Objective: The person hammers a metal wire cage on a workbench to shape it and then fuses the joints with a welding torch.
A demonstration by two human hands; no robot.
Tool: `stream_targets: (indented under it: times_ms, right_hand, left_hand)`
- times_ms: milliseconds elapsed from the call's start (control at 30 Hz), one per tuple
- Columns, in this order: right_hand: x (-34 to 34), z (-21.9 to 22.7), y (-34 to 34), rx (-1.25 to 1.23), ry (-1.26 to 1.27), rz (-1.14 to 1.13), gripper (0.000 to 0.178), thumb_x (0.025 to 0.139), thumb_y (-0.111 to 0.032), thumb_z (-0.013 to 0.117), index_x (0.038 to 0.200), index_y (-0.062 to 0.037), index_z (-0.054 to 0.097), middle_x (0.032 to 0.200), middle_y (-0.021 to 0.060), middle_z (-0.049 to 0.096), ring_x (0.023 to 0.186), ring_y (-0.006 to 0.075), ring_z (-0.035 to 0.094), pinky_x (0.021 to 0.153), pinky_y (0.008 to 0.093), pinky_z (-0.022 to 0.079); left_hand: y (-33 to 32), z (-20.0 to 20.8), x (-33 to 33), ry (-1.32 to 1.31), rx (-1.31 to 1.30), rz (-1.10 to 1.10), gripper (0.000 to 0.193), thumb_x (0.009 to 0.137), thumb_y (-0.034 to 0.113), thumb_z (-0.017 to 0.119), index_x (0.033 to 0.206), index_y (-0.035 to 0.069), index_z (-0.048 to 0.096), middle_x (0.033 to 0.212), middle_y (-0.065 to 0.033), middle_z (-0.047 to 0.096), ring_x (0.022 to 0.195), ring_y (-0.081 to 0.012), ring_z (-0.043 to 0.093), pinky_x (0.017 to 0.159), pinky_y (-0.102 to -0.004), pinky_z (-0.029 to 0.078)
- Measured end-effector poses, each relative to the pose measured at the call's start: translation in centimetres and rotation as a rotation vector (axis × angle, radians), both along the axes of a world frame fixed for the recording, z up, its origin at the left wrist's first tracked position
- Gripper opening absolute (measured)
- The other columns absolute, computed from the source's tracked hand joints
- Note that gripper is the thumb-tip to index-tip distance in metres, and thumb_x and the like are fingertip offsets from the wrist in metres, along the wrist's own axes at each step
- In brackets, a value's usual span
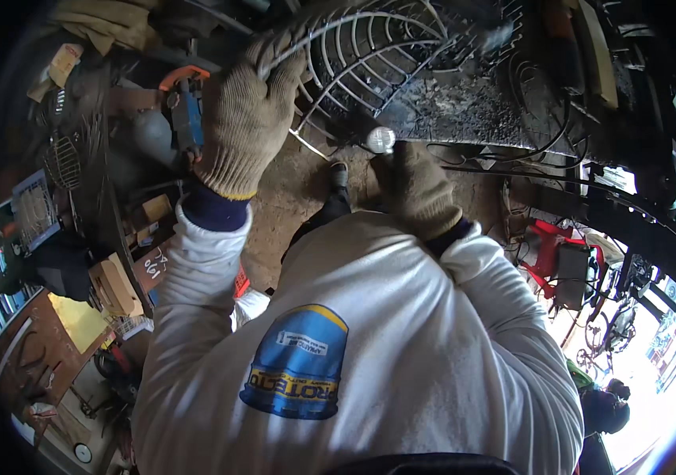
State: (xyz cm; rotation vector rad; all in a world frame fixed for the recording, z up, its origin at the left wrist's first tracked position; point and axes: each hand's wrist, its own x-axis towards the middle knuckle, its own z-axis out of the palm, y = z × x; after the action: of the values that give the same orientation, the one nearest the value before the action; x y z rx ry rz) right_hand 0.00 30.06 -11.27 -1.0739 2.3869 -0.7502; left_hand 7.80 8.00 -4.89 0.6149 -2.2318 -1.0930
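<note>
Both my hands wear tan knitted gloves. My left hand (251, 119), raised at the upper left, is closed around the rim of a curved metal wire grille (361, 59). The grille has several thin bent bars and leans over the edge of a dark, scuffed workbench (464, 111). Lower and to the right, my right hand (421, 190) is closed in front of my chest. It seems to grip a hammer (381, 140), whose round shiny face shows just below the grille. The hammer's handle and most of my right fingers are hidden.
Dark cables (544, 150) loop over the bench's right side. A blue and orange tool (187, 111) stands beside my left hand. Farther left are a cardboard box (114, 285) and a cluttered brown board. A red chair (544, 249) stands at the right.
</note>
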Motion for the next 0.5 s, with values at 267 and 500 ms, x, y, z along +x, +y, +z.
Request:
stream_targets:
  times_ms: [267,500]
  right_hand:
    - [-0.9,2.0,0.1,-0.369,-0.091,-0.179,0.031,0.091,-0.024,0.067,0.108,-0.0005,0.055,0.081,0.02,0.066,0.076,0.0408,0.067,0.065,0.0448,0.053]
    - [-0.2,-2.6,0.3,0.06,0.137,-0.015,0.038,0.094,-0.041,0.059,0.097,-0.0034,0.056,0.075,0.024,0.065,0.064,0.0428,0.065,0.053,0.051,0.051]
  left_hand:
    - [-0.6,-0.2,0.5,-0.223,-0.364,0.056,0.033,0.094,0.03,0.066,0.114,0.004,0.065,0.099,-0.0155,0.072,0.087,-0.0318,0.071,0.074,-0.0347,0.056]
    - [-0.6,0.1,-0.1,-0.141,-0.312,-0.009,0.032,0.094,0.03,0.066,0.114,0.006,0.066,0.098,-0.0152,0.072,0.085,-0.0333,0.071,0.071,-0.0356,0.056]
